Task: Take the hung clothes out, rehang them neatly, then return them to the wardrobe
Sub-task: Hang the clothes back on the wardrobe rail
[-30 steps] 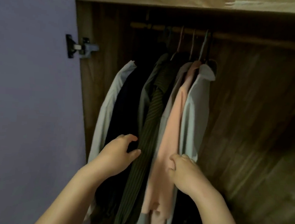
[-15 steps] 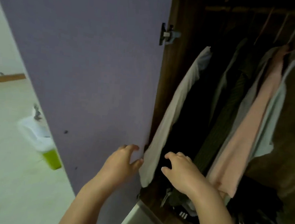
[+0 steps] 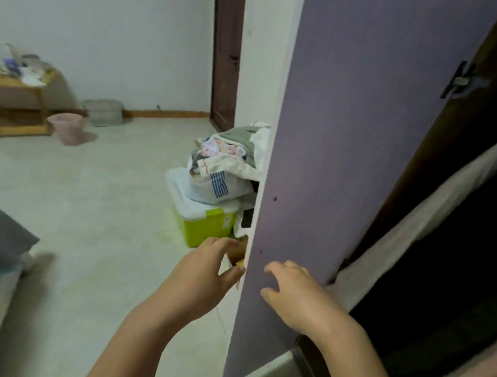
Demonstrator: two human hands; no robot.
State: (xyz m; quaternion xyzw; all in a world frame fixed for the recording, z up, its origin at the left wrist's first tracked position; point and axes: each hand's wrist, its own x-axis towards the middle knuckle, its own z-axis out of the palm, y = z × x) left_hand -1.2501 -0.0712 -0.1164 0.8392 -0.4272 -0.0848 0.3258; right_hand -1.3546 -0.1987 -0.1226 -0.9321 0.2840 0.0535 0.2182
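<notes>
My left hand (image 3: 204, 277) curls near the door (image 3: 347, 166) edge, maybe not touching, my right hand (image 3: 295, 299) is loose and empty by its inside face, and the hung clothes (image 3: 436, 203) lie right of both, nearer my right.

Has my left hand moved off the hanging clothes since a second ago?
Yes. The left hand has gone left, from the clothes to the purple door's outer edge.

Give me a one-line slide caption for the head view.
Both hands at the purple wardrobe door, pale hanging shirt beside it.
</notes>
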